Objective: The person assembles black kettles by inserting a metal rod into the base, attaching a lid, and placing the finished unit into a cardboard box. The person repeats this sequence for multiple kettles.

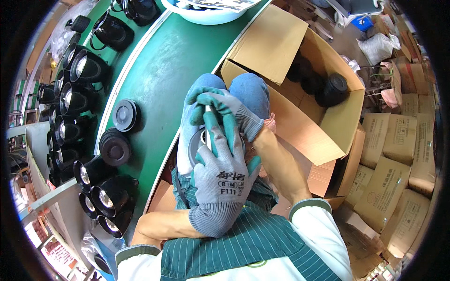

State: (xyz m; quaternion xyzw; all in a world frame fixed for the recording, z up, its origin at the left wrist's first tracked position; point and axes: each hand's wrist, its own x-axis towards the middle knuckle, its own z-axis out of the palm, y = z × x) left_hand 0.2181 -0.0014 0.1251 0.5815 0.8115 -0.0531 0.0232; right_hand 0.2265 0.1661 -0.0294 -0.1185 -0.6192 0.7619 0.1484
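Note:
Grey work gloves with green fingers cover both hands, close together above my lap. My left hand (219,175) lies over a round dark grey lid (193,149), fingers pointing away from me and thumb on the right side. Most of the lid is hidden beneath the glove; part of a white ring shows at its middle. Just beyond, my right hand (222,107) is closed, its fingers curled beside the left fingertips. A thin pale shaft shows between the hands, but what the right hand grips is mostly covered.
Left of me, a green work surface (154,70) carries round dark lids (125,115), some stacked. Black pots (75,98) stand in rows beyond a pale rail. A white basin (211,15) is at the far end. An open carton (344,122) at right holds black round parts; sealed cartons (382,187) are stacked farther right.

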